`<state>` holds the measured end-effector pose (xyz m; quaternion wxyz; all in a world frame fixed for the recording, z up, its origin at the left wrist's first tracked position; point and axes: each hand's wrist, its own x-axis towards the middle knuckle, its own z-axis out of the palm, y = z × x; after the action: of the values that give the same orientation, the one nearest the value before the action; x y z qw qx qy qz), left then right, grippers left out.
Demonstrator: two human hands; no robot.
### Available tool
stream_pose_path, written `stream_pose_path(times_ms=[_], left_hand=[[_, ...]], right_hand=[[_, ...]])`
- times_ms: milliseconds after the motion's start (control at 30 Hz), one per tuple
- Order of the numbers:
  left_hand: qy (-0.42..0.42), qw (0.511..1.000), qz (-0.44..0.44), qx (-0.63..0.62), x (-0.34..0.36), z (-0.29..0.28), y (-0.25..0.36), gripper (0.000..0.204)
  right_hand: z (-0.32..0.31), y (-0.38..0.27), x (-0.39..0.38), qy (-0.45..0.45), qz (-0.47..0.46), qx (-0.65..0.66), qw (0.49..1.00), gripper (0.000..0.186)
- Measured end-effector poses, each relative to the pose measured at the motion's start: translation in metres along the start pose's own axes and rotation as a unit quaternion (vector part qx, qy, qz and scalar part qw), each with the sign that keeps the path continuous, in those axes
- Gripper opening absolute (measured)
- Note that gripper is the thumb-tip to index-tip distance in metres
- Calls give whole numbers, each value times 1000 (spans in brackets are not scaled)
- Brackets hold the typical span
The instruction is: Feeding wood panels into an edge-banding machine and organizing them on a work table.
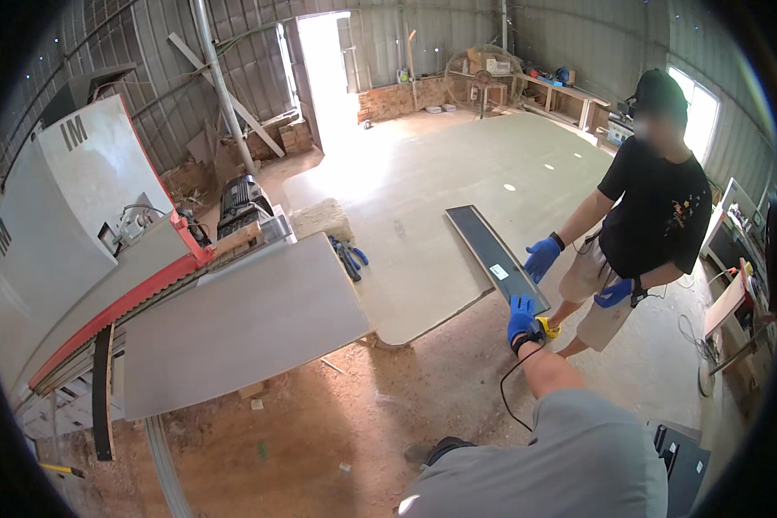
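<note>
presently, head view, sole entry, logged from my remote seat.

item: dark panel (482,243), one, long and narrow, white label (498,272) on its face; lies flat on the pale worktop (388,233), near end seeming to jut past the edge.

item: right hand (521,316), blue-gloved, set on the panel's near end, fingers spread. state of grip: i cannot tell whether it is closed on the panel; thumb and underside are hidden. left hand: out of view.

item: co-worker (660,194), one, at the panel's right; one gloved hand (541,257) close by the long edge, contact uncertain; the second hand (613,293) hangs clear of it.

item: black cable (508,401), slack, looping from my wrist.

item: blue-handled pliers (351,257), by a grey board (242,319), well apart from the panel.

risks, in my judgement:
- tipping: too much weight on the jutting end could lever the far end up.
- swinging: an unmatched push from the co-worker and me could turn the panel askew.
- slipping: a shallow hold on a smooth face could drop the near end.
- snagging: the cable's slack could catch a corner and tug my wrist.
</note>
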<state>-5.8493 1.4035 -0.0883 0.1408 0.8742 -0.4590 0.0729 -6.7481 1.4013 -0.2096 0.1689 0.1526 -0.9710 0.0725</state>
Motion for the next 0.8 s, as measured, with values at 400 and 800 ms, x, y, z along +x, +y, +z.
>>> stream_pose_path(times_ms=[400,800], left_hand=[[-207,965,-39,158,9,-32,28,51],[-20,982,-75,-170,7,24,8,67]], right_hand=[[-59,-249,-29,-93,-229,347,905,83],[-185,-479,-269,-712,-98,613,328,71]])
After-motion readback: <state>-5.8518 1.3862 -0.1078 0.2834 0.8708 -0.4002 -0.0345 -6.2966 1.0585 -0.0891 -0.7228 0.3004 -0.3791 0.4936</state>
